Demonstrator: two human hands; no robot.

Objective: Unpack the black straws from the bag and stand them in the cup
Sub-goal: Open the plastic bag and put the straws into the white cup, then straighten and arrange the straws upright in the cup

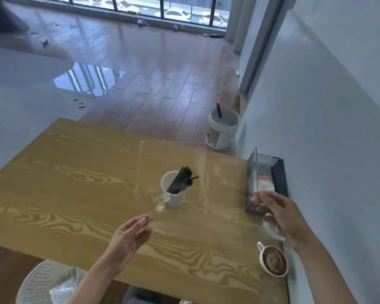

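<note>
The black straws (pixel 181 179) are seen already leaning in the white cup (pixel 172 189) at mid surface (pixel 75 172); unpacking looks done. The clear bag (pixel 180 163), apparently empty, is held up between both hands. L hand (pixel 127 235): fingers pinched on its lower edge. R hand (pixel 279 216): grip on the bag likely, but blurred, can't tell. Next move, prob.: bag set aside w/o knocking the cup.
</note>
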